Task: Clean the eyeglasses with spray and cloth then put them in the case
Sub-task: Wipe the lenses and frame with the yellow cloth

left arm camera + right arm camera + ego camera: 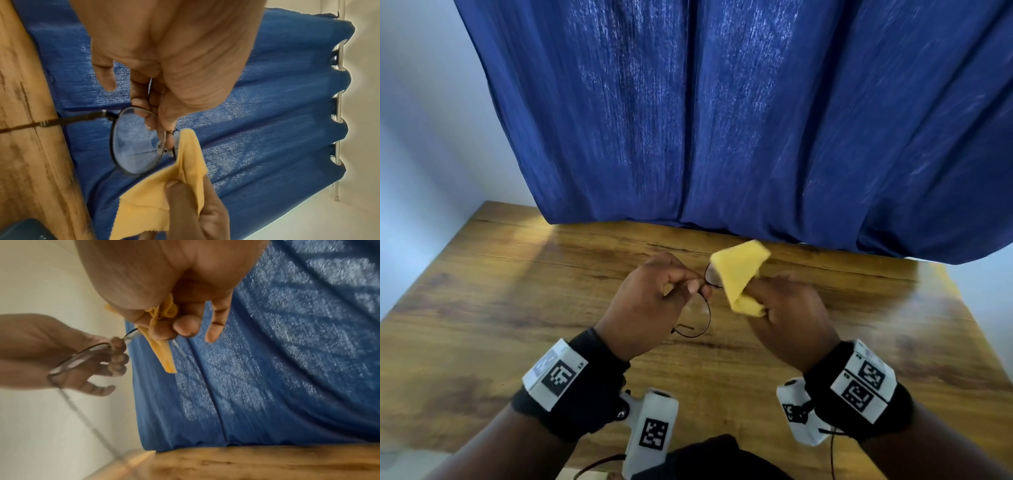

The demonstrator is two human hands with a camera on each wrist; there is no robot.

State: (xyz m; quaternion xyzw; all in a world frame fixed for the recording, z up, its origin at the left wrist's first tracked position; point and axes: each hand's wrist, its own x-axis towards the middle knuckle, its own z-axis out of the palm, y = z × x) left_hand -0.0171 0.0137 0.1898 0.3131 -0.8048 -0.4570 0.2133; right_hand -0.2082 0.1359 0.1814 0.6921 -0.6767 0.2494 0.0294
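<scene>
Blue curtain (pixel 722 120) hangs behind a wooden worktop (pixel 482 291), with a pale wall (pixel 421 102) at the left. Head view: both hands are raised above the worktop. The left hand (pixel 650 305) pinches the eyeglasses (pixel 702 308) near the bridge between thumb and fingers; 1 dark round rim hangs below the fingers. The right hand (pixel 787 308) pinches a folded yellow cloth (pixel 739 277) over the other lens. Both wrists carry black bands with white marker blocks (pixel 554 373).

Left wrist view: the left hand (pixel 164 48) grips the eyeglasses (pixel 137 141) at the bridge, 1 lens is seen clearly, with its temple arm reaching toward the worktop (pixel 30 129). The cloth (pixel 164 194) covers the second lens, clamped by the right hand (pixel 195 216). A dark teal object (pixel 22 230) sits at the bottom left corner; what it is cannot be told.

Right wrist view, blurred: the right hand (pixel 174 288) squeezes the cloth (pixel 162 345) between thumb and fingers; the little finger is extended. The left hand (pixel 68 356) holds the eyeglasses (pixel 80 358).
</scene>
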